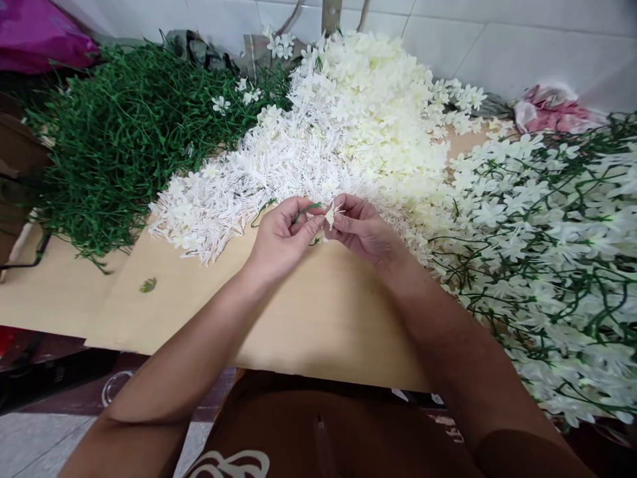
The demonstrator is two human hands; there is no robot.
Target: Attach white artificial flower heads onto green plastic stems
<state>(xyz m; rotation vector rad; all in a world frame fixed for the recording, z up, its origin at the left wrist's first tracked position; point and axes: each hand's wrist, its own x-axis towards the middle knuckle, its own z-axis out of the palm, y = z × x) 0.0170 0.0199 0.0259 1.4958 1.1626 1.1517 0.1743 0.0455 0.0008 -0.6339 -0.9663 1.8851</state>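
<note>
My left hand (283, 238) pinches a green plastic stem (308, 208) between thumb and fingers. Close against it, my right hand (367, 234) is closed on a small cream-white artificial flower (330, 216), with thin white stamens sticking out. Both sets of fingertips meet over the near edge of the white stamen pile (279, 166); whether stem and flower are joined is hidden by the fingers. Beyond my hands, loose cream petals (383, 99) are heaped.
Green stems (129, 133) form a big tangled heap at the left. Flowers on green stems (552, 265) cover the right side. Cardboard (308, 318) lies under everything, with a small green scrap (148, 285) on it. A tiled wall (537, 60) stands behind; a magenta bag (42, 36) is at upper left.
</note>
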